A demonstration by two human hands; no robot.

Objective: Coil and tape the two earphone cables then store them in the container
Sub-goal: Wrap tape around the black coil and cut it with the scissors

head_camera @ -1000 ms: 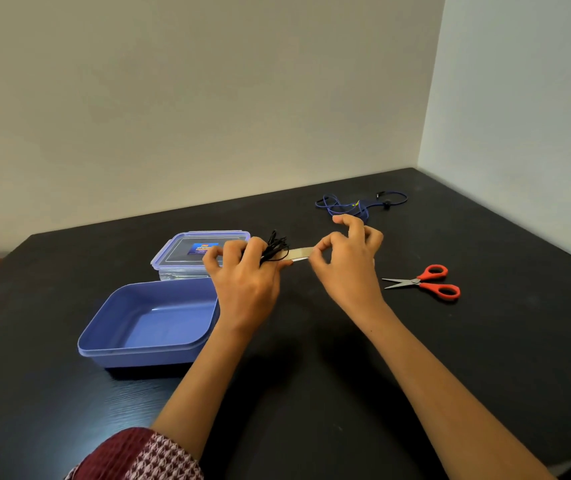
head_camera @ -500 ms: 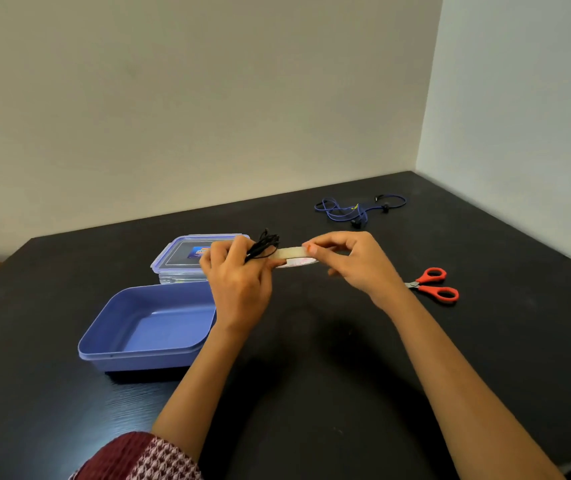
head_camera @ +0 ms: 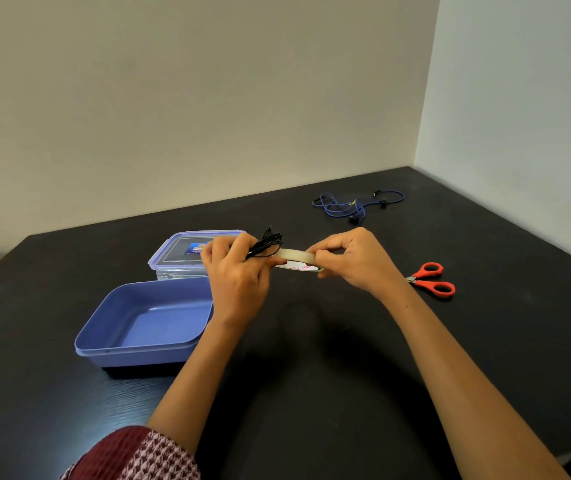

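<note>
Head view: L hand (head_camera: 239,271) is up over the black bench (head_camera: 346,393), fingers curled round the coiled black earphone cable (head_camera: 266,242), loops sticking out past the knuckles. R hand (head_camera: 353,261) is near it and pinches a tape roll (head_camera: 299,263); a strip of tape runs from the roll to the cable bundle, so the hands are linked by it. The blue earphone cable (head_camera: 350,206) lies loose and uncoiled at the far side of the bench, well apart from both hands. The open blue container (head_camera: 138,356) sits just L of the L wrist w/ its clear lid (head_camera: 173,252) right behind it. Red-handled scissors (head_camera: 433,282) lie beside the R wrist. Patterned maroon sleeve (head_camera: 138,455) at bottom edge.
</note>
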